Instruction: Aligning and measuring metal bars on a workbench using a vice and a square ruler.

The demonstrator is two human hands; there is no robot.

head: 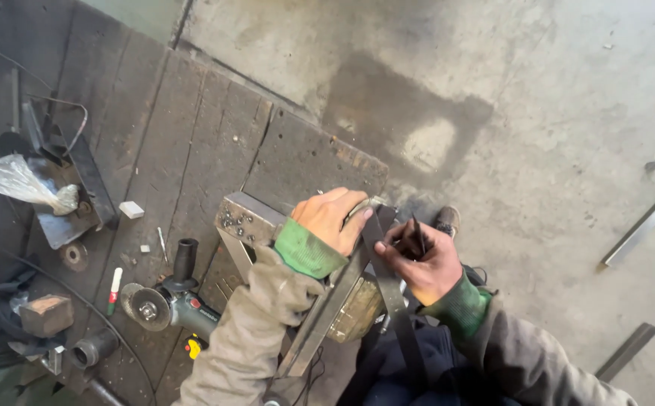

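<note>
Dark wooden workbench (192, 143), angle grinder (163, 303), plastic bag (13, 180), red-green marker (114, 289), white block (131, 210)

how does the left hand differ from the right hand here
The left hand lies knuckles-up, gripping the top of the metal frame at the bench edge; the right hand is off the bench, over the floor. The left hand clasps the frame broadly, while the right hand pinches a thin dark piece in its fingers. Both wear green cuffs and grey sleeves.

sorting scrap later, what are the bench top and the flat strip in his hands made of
Bench top: seemingly wood, dark and grimy; separate planks with grain and cracks show. Flat strip, gripped by the right hand: probably bare steel, dull dark grey, thin and straight-edged.
</note>
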